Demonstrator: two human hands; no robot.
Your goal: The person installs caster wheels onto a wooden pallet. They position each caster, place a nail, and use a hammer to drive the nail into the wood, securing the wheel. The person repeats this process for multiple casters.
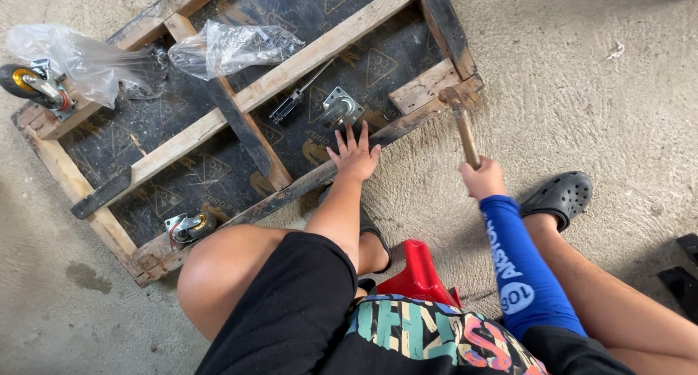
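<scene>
The pallet (240,120) runs off the frame's top edge, clear bags (80,58) veil part of the upper-left caster (33,84), and the right hand (482,178) hides the hammer (459,117) handle's end.

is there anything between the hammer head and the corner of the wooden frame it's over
Nothing visible. The right hand holds the hammer with its head at the frame's corner, no object between. The left hand presses the board beside the caster plate, off to the side.
</scene>
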